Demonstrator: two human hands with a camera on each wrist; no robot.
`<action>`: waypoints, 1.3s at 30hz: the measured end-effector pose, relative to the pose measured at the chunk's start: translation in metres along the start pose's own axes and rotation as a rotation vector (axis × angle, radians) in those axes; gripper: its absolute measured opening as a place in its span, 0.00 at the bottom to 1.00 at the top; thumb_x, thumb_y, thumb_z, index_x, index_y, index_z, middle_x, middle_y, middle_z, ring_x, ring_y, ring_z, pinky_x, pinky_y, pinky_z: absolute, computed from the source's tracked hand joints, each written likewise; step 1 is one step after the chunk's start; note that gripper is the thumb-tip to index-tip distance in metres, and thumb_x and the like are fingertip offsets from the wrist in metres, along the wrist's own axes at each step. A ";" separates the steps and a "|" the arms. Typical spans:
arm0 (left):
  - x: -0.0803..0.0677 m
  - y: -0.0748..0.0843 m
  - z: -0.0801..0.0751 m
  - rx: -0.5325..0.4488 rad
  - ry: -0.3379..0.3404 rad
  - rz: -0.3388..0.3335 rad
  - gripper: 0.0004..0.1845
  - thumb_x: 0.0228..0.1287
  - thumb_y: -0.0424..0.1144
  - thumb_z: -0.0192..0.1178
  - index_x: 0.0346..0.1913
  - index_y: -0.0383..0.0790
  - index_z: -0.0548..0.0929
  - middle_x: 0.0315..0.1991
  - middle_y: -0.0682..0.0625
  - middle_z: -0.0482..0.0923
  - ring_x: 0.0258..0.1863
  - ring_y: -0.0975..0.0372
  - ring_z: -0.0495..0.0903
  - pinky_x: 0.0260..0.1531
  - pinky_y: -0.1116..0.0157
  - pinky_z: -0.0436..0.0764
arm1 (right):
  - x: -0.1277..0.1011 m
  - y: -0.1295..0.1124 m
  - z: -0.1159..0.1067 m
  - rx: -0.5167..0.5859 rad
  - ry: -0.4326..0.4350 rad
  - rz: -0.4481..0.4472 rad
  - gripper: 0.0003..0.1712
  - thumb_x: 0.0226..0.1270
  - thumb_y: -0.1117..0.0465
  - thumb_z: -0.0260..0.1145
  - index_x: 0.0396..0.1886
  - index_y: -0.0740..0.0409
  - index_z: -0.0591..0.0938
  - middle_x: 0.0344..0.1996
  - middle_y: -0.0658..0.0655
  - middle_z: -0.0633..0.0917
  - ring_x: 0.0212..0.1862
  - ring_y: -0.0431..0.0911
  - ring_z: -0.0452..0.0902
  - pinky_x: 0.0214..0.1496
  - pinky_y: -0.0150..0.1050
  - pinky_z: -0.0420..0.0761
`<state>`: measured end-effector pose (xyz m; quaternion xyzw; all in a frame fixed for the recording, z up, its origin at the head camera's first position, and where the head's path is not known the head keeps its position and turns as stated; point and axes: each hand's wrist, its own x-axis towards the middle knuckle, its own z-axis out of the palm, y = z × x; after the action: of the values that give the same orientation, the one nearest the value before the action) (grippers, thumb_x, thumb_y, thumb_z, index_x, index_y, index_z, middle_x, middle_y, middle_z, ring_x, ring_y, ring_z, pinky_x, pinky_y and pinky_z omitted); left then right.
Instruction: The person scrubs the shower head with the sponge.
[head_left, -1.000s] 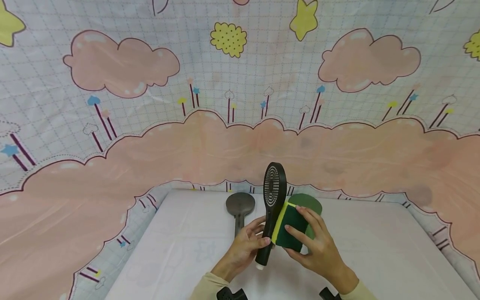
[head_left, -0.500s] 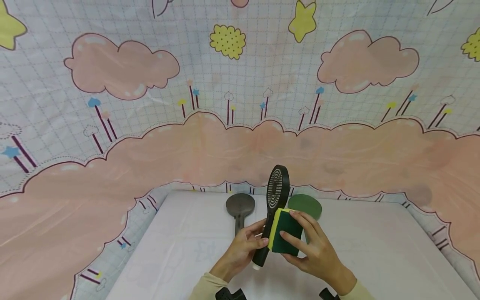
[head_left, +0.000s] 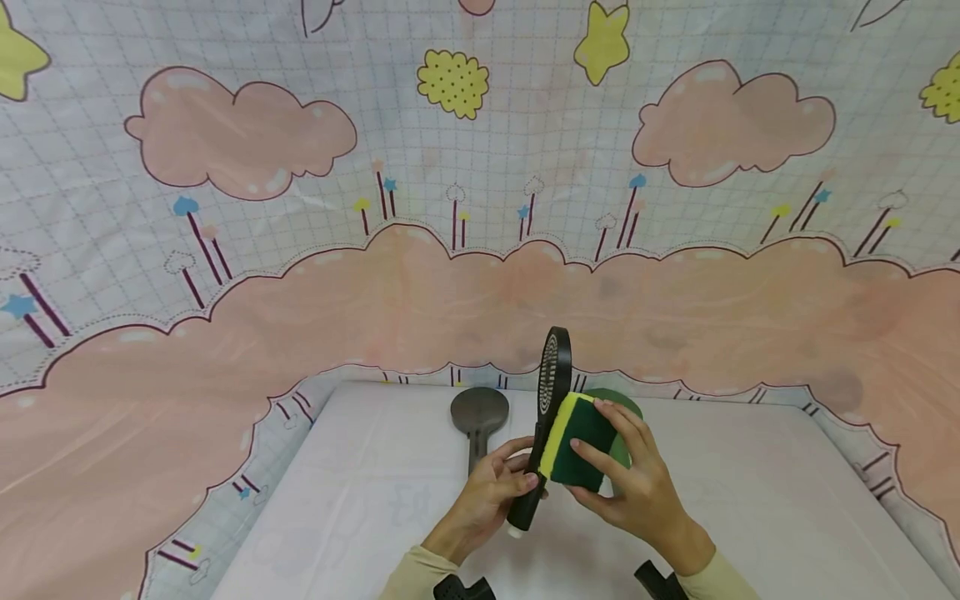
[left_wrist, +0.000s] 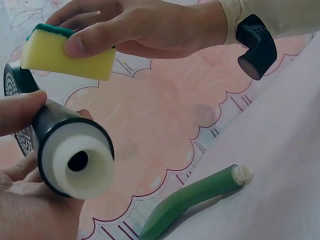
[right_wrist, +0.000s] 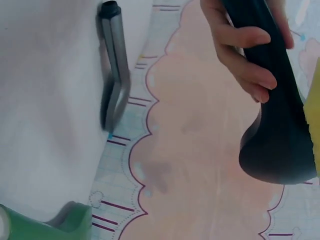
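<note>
— Head view first: what's the biggest thing there?

— The white table (head_left: 360, 500), with a cloud-print curtain (head_left: 450, 283) hanging behind it. A grey shower head (head_left: 480, 414) lies flat near the far edge, and a green shower head (head_left: 626, 433) lies just beside the hands.

— And what's being held?

— The left hand (head_left: 491, 492) is wrapped round the handle of a black shower head (head_left: 551, 392), keeping it upright above the table. The right hand (head_left: 637, 492) pinches a yellow-and-green sponge (head_left: 577, 442), its yellow side against the black head's face.

— Anything from the wrists?

— The left wrist view shows the handle's white open end (left_wrist: 80, 162).
</note>
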<state>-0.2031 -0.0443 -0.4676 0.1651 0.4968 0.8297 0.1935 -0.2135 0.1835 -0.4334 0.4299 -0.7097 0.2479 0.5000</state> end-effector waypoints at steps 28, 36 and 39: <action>0.003 -0.002 0.001 0.095 0.020 0.005 0.30 0.75 0.36 0.51 0.74 0.30 0.58 0.63 0.46 0.72 0.43 0.64 0.81 0.47 0.68 0.81 | -0.011 0.003 0.017 0.057 0.004 0.140 0.29 0.63 0.36 0.65 0.51 0.54 0.84 0.62 0.73 0.73 0.67 0.58 0.65 0.75 0.32 0.59; 0.004 -0.001 0.002 0.105 0.036 0.027 0.29 0.76 0.35 0.49 0.74 0.28 0.57 0.72 0.40 0.64 0.58 0.66 0.76 0.58 0.69 0.76 | -0.017 -0.008 0.019 0.071 -0.053 0.090 0.28 0.65 0.37 0.64 0.53 0.52 0.84 0.62 0.73 0.74 0.68 0.58 0.65 0.76 0.33 0.58; 0.005 -0.002 0.002 0.101 0.029 0.043 0.29 0.76 0.35 0.48 0.74 0.27 0.55 0.74 0.38 0.60 0.62 0.66 0.74 0.61 0.71 0.73 | -0.017 -0.010 0.019 0.084 -0.065 0.063 0.27 0.65 0.38 0.65 0.53 0.52 0.84 0.62 0.73 0.74 0.68 0.59 0.65 0.77 0.34 0.58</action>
<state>-0.2061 -0.0399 -0.4684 0.1733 0.5370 0.8100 0.1599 -0.2122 0.1697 -0.4576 0.4358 -0.7278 0.2789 0.4501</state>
